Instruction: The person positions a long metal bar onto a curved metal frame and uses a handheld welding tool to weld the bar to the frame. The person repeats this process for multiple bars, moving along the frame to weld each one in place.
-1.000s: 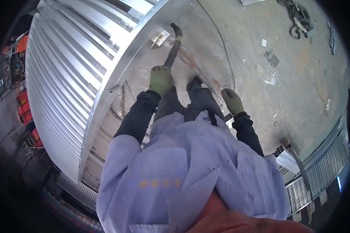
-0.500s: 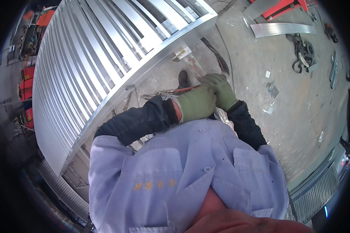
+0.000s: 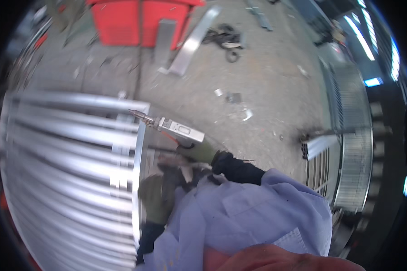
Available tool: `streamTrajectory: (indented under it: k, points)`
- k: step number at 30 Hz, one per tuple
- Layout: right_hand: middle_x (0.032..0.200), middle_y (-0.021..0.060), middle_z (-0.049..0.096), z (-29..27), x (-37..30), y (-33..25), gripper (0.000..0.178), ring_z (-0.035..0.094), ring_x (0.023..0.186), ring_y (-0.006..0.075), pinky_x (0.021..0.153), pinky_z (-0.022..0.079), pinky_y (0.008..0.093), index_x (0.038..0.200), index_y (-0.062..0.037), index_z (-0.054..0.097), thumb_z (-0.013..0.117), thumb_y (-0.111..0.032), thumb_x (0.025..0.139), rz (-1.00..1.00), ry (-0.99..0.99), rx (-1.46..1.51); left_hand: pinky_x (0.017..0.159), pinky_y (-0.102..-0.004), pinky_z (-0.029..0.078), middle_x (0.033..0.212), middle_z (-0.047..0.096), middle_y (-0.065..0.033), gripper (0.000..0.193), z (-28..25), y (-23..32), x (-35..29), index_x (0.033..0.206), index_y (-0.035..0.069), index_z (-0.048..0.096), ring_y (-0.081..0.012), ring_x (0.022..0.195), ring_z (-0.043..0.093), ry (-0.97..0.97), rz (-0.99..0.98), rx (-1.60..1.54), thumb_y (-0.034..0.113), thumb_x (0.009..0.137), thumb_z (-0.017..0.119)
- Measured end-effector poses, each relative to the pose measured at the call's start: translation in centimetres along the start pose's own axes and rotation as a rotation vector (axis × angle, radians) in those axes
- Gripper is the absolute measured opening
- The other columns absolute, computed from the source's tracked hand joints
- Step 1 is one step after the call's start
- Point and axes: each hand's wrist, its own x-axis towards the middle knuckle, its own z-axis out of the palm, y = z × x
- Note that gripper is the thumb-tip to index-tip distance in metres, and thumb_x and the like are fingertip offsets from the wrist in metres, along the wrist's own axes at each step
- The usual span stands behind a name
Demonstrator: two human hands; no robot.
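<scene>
My right hand (image 3: 198, 151), in a green glove, grips a silver welding gun (image 3: 182, 130) with a boxy body. Its thin metal nozzle (image 3: 141, 115) points left, over the corner of a large slatted metal panel (image 3: 139, 176). Most of the grip and my right fingers are hidden beneath the gun's body. An orange-red line (image 3: 170, 137) shows just under the gun. My left hand (image 3: 157, 195), also gloved in green, is low beside the panel's right edge. Motion smears it, so its fingers do not show clearly.
Red bins (image 3: 117, 22) stand at the far left, with a long metal strip (image 3: 196, 40) leaning near them. Dark straps or hoses (image 3: 224, 37) lie on the concrete floor (image 3: 267, 86). Another slatted panel (image 3: 355, 149) and stacked metal profiles (image 3: 321, 147) are at the right.
My view has swung round, placing the slatted panel at lower left. My hands, together before, are now apart. The welding gun is now plainly visible, raised in my right hand.
</scene>
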Motion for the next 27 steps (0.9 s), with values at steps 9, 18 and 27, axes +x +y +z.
streamTrajectory:
  k: [9, 18, 27]
  points:
    - [0.094, 0.0015, 0.072, -2.7, 0.6, -7.0, 0.027, 0.068, 0.083, 0.0105, 0.071, 0.056, 0.0305, 0.110, -0.0049, 0.073, 0.085, -0.017, 0.088, 0.086, 0.442, 0.387, 0.126, -0.0617, 0.029, 0.158, 0.047, -0.0264, 0.067, 3.0, -16.4, -5.1, 0.151, -0.004, 0.048, -0.0487, 0.152, 0.037, -0.122, -0.026, 0.465, 0.033, 0.100, 0.068]
    - [0.090, -0.0003, 0.072, -2.0, 0.8, -10.1, 0.021, 0.067, 0.081, 0.0096, 0.073, 0.056, 0.0301, 0.110, -0.0047, 0.076, 0.082, -0.015, 0.093, 0.089, 0.534, 0.379, 0.126, -0.0658, 0.026, 0.162, 0.043, -0.0276, 0.059, 6.5, -19.8, -4.3, 0.151, -0.008, 0.044, -0.0523, 0.154, 0.033, -0.060, 0.092, 0.238, 0.018, 0.101, 0.061]
    - [0.090, 0.0003, 0.071, -2.5, 2.3, -10.8, 0.029, 0.066, 0.080, 0.0100, 0.071, 0.054, 0.0301, 0.118, -0.0048, 0.073, 0.081, -0.015, 0.092, 0.045, 0.497, 0.455, 0.128, -0.0609, 0.028, 0.157, 0.049, -0.0278, 0.054, 6.6, -19.4, -4.3, 0.147, -0.008, 0.052, -0.0488, 0.151, 0.039, -0.077, 0.033, 0.204, 0.022, 0.103, 0.060]
